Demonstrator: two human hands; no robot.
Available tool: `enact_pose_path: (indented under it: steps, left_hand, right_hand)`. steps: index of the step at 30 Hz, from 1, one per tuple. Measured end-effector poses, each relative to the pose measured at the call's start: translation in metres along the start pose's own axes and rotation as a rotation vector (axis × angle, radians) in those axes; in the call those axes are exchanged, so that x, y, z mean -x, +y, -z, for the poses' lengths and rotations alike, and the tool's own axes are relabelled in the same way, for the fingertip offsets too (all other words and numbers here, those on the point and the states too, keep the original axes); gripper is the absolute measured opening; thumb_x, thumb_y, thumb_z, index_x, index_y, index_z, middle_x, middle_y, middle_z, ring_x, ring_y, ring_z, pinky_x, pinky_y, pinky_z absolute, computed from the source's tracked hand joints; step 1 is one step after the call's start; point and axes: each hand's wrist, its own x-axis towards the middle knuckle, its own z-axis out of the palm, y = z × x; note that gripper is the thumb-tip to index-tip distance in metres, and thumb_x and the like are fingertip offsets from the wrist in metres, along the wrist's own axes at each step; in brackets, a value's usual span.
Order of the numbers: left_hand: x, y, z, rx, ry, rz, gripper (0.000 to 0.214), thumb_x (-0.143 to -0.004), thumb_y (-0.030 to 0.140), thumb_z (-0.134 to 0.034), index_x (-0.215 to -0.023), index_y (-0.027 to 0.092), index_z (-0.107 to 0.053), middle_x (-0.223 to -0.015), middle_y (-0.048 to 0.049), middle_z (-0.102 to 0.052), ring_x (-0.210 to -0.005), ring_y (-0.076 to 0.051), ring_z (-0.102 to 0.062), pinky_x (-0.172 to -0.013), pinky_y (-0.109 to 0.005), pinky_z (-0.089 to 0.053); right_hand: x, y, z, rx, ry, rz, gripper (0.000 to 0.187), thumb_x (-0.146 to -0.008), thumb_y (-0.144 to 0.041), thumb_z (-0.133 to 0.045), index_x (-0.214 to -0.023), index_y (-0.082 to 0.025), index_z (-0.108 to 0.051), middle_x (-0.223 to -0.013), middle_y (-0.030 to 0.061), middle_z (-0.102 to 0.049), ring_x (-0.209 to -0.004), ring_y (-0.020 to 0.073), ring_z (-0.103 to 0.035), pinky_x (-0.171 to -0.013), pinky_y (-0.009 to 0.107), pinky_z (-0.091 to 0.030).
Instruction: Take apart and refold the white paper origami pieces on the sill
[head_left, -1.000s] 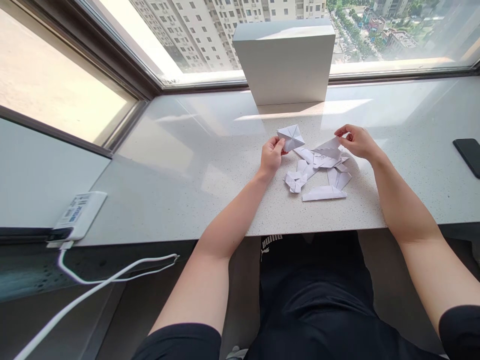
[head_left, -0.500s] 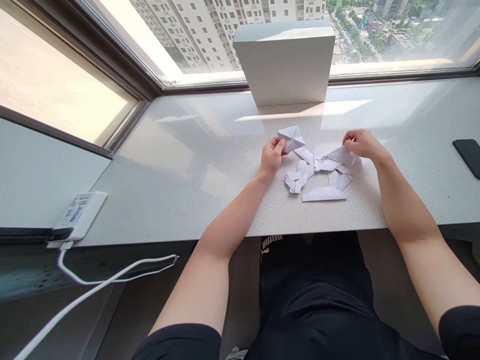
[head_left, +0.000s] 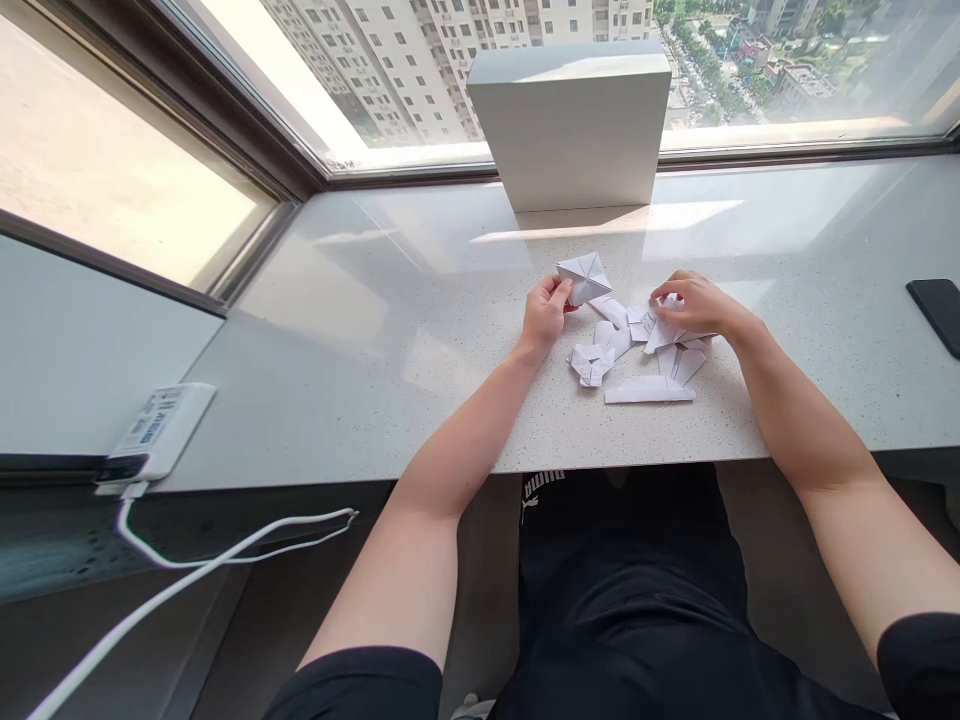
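Note:
My left hand (head_left: 546,312) pinches a folded white paper square (head_left: 586,278) between thumb and fingers, held up above the tabletop. Creases on its face meet at the centre. My right hand (head_left: 696,303) is over the right part of a loose group of folded papers, thumb and index finger apart. It covers some of these pieces; whether it touches them is hard to see. A folded paper piece (head_left: 661,334) slants out from beneath its thumb. Left of the group lies a compact folded paper (head_left: 592,365), and a long folded strip (head_left: 649,390) is nearest me.
A large white box (head_left: 574,145) stands at the back by the window. A black phone (head_left: 936,315) rests on the pale speckled tabletop (head_left: 360,370) at far right. At left, a white device (head_left: 161,430) with a cable (head_left: 187,580) sits at the edge.
My right hand has moved left and slightly down, letting go of the pale paper it was lifting, which now lies lower. My left hand keeps its paper square nearly still.

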Motion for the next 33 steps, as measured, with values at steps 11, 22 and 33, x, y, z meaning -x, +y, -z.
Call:
enact_pose_path:
  steps: [11, 22, 33]
  left_hand:
    - [0.002, 0.002, -0.002, 0.006, -0.02, -0.01, 0.019, -0.109, 0.035, -0.085, -0.096, 0.023, -0.079, -0.096, -0.0042, -0.081, -0.087, -0.017, -0.073, -0.083, -0.029, -0.066]
    - [0.01, 0.01, -0.006, -0.002, -0.078, 0.023, 0.021, -0.109, 0.036, -0.087, -0.096, 0.022, -0.08, -0.093, -0.0036, -0.082, -0.087, -0.018, -0.075, -0.084, -0.031, -0.067]
    - [0.024, 0.013, -0.018, 0.119, -0.205, 0.092, 0.033, -0.106, 0.053, -0.095, -0.102, 0.022, -0.083, -0.1, -0.007, -0.088, -0.091, -0.021, -0.082, -0.088, -0.034, -0.072]
  right_hand:
    - [-0.003, -0.008, -0.002, -0.061, -0.021, 0.087, 0.01, -0.092, -0.035, -0.089, -0.09, -0.025, -0.087, -0.116, 0.0155, -0.08, -0.119, 0.0406, -0.07, -0.111, 0.059, -0.056]
    - [0.0, -0.024, -0.008, -0.441, 0.424, 0.207, 0.021, -0.108, -0.045, -0.087, -0.105, -0.03, -0.074, -0.084, 0.0, -0.066, -0.069, 0.0183, -0.061, -0.064, 0.038, -0.055]
    - [0.0, -0.036, -0.037, 0.089, 0.435, 0.558, 0.017, -0.115, -0.019, -0.067, -0.106, -0.027, -0.079, -0.121, 0.0096, -0.085, -0.092, 0.0246, -0.079, -0.067, 0.037, -0.062]
